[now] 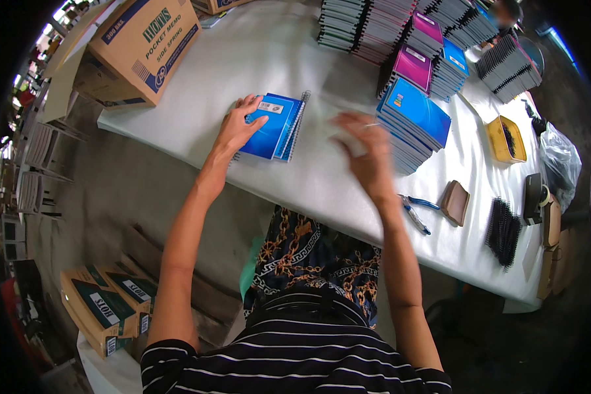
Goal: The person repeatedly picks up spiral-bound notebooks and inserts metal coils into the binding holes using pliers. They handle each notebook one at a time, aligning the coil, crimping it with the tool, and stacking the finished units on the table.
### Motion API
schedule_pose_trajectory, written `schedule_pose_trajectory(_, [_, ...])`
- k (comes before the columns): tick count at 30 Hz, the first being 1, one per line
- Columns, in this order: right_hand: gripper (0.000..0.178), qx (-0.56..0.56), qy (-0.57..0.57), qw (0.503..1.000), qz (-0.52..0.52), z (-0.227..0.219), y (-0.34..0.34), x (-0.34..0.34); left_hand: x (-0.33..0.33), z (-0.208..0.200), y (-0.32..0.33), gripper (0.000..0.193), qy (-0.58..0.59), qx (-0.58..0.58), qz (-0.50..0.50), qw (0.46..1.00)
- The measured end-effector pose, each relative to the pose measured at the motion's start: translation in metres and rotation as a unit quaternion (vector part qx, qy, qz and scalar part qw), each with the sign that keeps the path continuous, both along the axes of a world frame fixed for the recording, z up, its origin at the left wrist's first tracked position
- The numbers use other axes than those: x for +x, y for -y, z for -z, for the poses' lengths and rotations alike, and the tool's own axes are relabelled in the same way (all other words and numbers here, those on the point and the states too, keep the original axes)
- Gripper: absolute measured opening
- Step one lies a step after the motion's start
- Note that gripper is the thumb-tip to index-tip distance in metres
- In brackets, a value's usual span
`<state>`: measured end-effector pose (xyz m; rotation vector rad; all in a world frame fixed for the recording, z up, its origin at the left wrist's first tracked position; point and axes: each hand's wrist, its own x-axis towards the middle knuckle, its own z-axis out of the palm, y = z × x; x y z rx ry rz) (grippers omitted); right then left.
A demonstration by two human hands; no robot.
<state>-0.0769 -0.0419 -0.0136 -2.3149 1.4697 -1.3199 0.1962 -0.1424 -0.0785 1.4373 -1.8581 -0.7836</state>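
Observation:
A small pile of blue spiral notebooks (269, 134) lies on the white-covered table, its layers slightly fanned toward the right. My left hand (238, 126) rests on the pile's left side, thumb and fingers spread over the top cover. My right hand (369, 148) is blurred by motion above the table, between this pile and a tall stack of blue notebooks (417, 115). Its thumb stands apart from the fingers, and nothing shows between them. Blue-handled pliers (415, 209) lie to the right of my right forearm, beside a brown block-like object (455, 203).
Stacks of magenta notebooks (412, 67) and grey-edged notebooks (509, 69) fill the far right. A yellow tub (505, 140), black spiral bindings (503, 233) and a clear plastic bag (561, 157) lie near the right end. A large carton (141, 56) stands far left; smaller boxes (105, 305) sit lower left.

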Motion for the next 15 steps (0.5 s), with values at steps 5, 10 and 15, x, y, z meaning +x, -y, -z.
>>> schedule_pose_trajectory(5, [0.040, 0.024, -0.049, 0.916, 0.398, -0.040, 0.018, -0.126, -0.014, -0.012, 0.005, 0.060, 0.004, 0.048, 0.010, 0.999])
schedule_pose_trajectory(10, [0.057, 0.293, 0.204, 0.896, 0.264, -0.041, 0.026, -0.181, -0.028, -0.016, -0.001, 0.061, 0.145, -0.053, -0.029, 0.988])
schedule_pose_trajectory(15, [0.038, 0.300, 0.229, 0.886, 0.269, -0.050, 0.021, -0.200, -0.060, -0.042, -0.024, 0.059, 0.148, -0.192, -0.022, 0.970])
